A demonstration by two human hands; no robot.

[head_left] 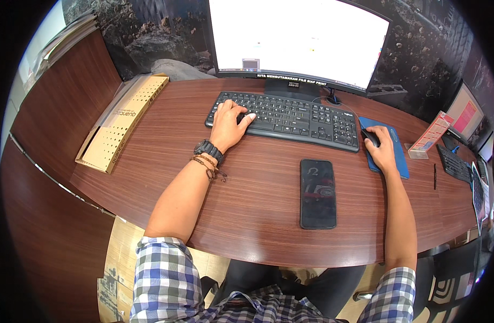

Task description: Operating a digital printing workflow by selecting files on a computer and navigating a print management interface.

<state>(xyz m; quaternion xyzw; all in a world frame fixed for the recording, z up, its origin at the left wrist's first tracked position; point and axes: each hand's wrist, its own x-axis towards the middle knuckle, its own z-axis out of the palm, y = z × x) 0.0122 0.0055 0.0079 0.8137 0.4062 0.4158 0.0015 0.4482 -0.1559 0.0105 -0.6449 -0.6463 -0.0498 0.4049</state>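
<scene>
My left hand (228, 125) rests on the left end of a black keyboard (296, 119), fingers spread over the keys and thumb stretched out to the right. A dark watch and beaded bracelets circle that wrist. To the right of the keyboard, my right hand (383, 146) is curved over a black computer mouse (371, 138), which sits on a blue mouse pad (398, 156). A black phone (318, 195) lies face up on the wooden desk between my forearms, its screen dark. Behind the keyboard stands a monitor (298, 40) with a mostly white screen.
A long cardboard box (125, 121) lies at the left, beside a wooden partition (64, 86). Right of the mouse pad stand a small sign holder (431, 134) and a dark pen (435, 176). Farther right are a second keyboard (454, 163) and another screen (465, 114).
</scene>
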